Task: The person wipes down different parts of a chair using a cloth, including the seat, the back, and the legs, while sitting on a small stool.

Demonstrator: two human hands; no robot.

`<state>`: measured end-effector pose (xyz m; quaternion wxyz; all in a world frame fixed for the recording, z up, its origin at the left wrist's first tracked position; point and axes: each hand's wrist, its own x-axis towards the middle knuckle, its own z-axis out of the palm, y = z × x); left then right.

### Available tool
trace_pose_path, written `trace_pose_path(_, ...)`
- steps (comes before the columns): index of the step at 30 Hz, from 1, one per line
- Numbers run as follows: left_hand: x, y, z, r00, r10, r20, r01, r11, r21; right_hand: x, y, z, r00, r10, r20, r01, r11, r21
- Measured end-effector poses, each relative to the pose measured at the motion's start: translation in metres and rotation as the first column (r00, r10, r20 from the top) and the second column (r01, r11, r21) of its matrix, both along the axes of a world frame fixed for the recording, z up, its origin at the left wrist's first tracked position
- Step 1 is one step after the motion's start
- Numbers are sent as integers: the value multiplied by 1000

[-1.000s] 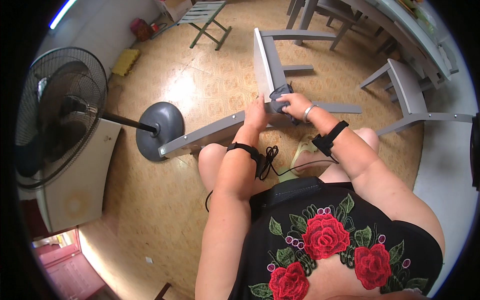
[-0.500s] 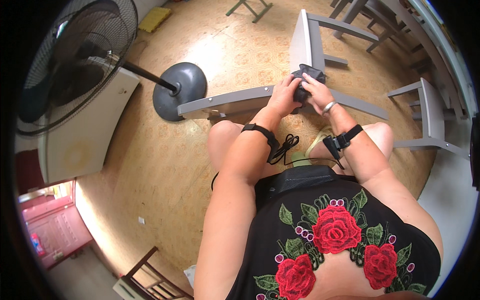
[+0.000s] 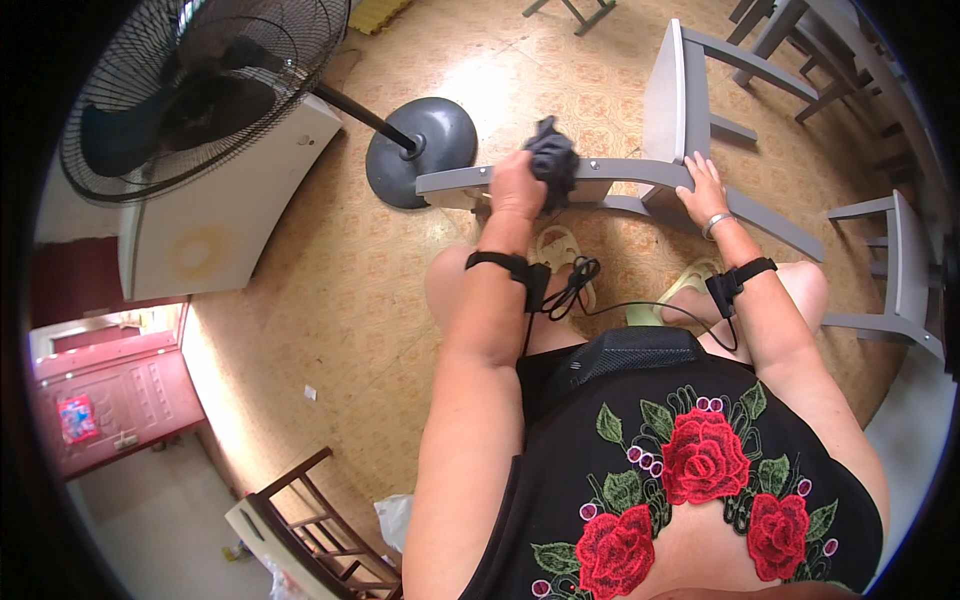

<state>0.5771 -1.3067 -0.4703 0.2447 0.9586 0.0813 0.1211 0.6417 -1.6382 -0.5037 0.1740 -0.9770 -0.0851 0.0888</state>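
Note:
A grey wooden chair [image 3: 640, 172] lies tipped over on the floor in front of my knees, its pale seat standing on edge. My left hand [image 3: 520, 185] is closed round a dark grey cloth [image 3: 553, 160], pressed against the chair's back frame toward its left end. Farther right, my right hand [image 3: 705, 188] rests on the chair frame near the seat joint, its fingers spread and holding nothing. Black straps with small devices circle both forearms, joined by a black cable [image 3: 570, 290].
A standing fan [image 3: 200, 100] with a round black base [image 3: 420, 155] is at the left, beside a white cabinet [image 3: 230, 220]. Another grey chair [image 3: 890, 270] stands at the right. Lower left are a dark wooden chair [image 3: 320, 520] and a pink door [image 3: 130, 400].
My hands have parted: the left has carried the cloth leftward along the frame, while the right has let go of the cloth and settled on the frame. The view has shifted left.

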Motion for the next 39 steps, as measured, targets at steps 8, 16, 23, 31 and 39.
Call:
trace_pose_path(8, -33, 89, -5, 794, 606, -38, -597, 791, 138, 0, -1, 11, 993, 33, -109, -37, 999, -39)
trace_pose_path(16, -23, 72, -13, 955, 294, -27, -287, 945, 156, 12, -3, 7, 978, 101, -185, -116, 991, -71)
trace_pose_path(23, 0, -18, -26, 972, -221, 74, 223, 975, -17, 8, 7, 17, 976, 99, -194, -121, 987, -102)
trace_pose_path(31, 32, -119, -15, 870, -490, -53, 485, 871, -76, 17, -2, 26, 932, 185, -312, -230, 967, -113)
trace_pose_path(39, 53, -176, -19, 836, -532, -138, 531, 846, -41, 22, -10, 19, 928, 224, -296, -268, 957, -115)
